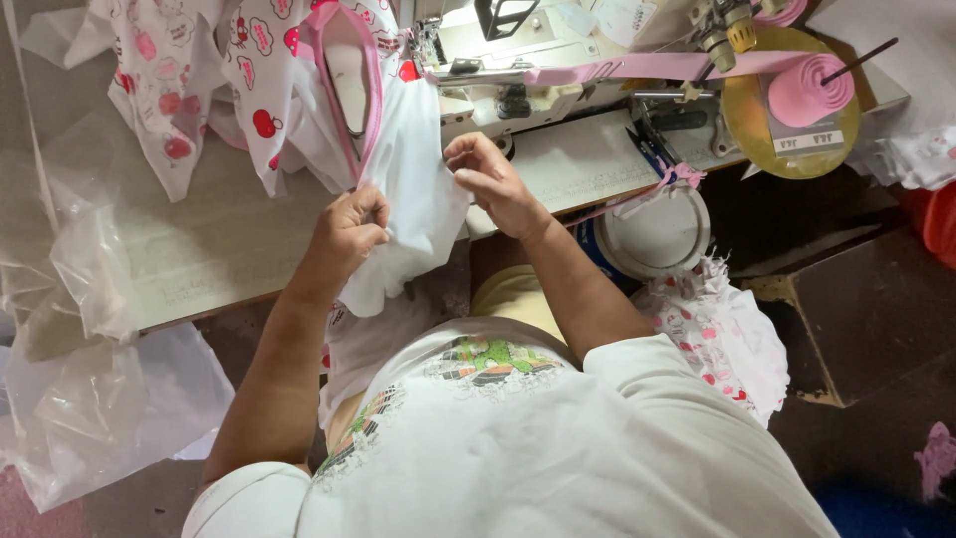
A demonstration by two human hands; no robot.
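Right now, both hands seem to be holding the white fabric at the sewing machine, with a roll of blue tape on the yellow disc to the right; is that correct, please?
Not quite: the roll of tape on the yellow disc is pink, not blue, as the head view shows. The rest holds: the left hand and right hand both hold the white fabric at the sewing machine.

White cloth (pixel 418 199), pink binding tape (pixel 637 68)

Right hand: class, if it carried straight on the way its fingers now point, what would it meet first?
The right hand points left, pinching the white fabric at its edge, so it would press further into that fabric first; beyond lies the pink binding, though depth is unclear.
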